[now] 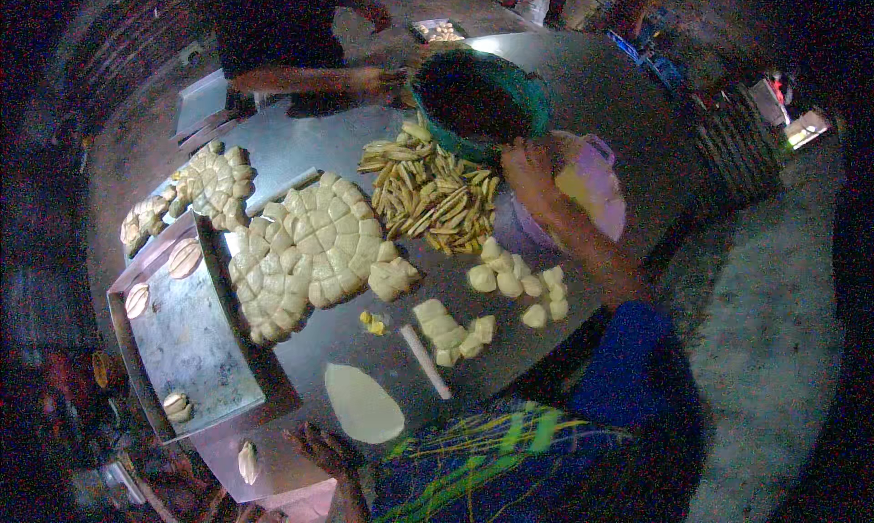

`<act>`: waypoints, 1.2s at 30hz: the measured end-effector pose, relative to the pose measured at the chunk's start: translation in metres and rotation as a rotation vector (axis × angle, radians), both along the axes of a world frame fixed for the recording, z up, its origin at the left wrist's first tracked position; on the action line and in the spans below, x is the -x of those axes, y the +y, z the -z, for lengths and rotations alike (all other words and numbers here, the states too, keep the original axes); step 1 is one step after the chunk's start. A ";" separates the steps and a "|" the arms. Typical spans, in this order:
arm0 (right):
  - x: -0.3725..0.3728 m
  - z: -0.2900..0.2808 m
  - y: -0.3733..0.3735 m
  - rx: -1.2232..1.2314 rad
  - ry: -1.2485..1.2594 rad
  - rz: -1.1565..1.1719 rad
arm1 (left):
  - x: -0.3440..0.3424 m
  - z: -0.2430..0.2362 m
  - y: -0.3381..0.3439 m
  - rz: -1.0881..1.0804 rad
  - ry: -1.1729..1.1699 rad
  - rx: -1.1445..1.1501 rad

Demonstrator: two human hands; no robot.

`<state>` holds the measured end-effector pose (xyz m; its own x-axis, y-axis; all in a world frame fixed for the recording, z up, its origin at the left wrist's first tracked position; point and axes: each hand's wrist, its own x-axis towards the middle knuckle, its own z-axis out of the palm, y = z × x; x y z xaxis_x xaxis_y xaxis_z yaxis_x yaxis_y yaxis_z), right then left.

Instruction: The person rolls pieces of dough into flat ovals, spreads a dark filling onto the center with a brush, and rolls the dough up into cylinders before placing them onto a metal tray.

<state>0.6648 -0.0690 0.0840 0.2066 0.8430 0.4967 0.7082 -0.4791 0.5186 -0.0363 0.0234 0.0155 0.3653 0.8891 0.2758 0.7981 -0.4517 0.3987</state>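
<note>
My right hand [530, 166] grips the near rim of a dark green basin [537, 104], beside a purple tub [601, 204] with pale contents. A pile of brown sliced pieces [428, 195] lies below the basin. My left hand [320, 446] has its fingers apart at the table's front edge, holding nothing, below a flat oval dough sheet [362, 405]. Near it are a pale rolling pin [425, 362], cut dough pieces [442, 327], dough balls [510, 277], small yellow bits [371, 323] and a shaped pastry [248, 461]. Large sheets of segmented dough [323, 232] lie at mid-left.
A co-worker's hand [391, 84] is at the basin's far-left side. A metal tray [205, 341] with shaped pastries stands at left; another tray [202, 100] is behind. Dark racks [733, 150] stand beyond the metal table [610, 77] on the right, beside concrete floor [756, 341].
</note>
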 end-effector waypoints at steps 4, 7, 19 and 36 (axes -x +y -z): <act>0.077 -0.047 0.025 -0.028 0.403 0.280 | 0.010 0.002 0.000 -0.005 -0.012 -0.069; 0.109 -0.069 0.026 -0.360 0.903 0.283 | 0.009 0.005 0.004 0.012 -0.064 -0.072; 0.169 0.009 0.024 -0.699 0.655 0.431 | 0.018 0.031 0.003 0.001 -0.163 -0.049; 0.481 -0.002 -0.107 -0.264 1.301 -0.130 | 0.013 -0.025 0.018 0.047 -0.342 0.008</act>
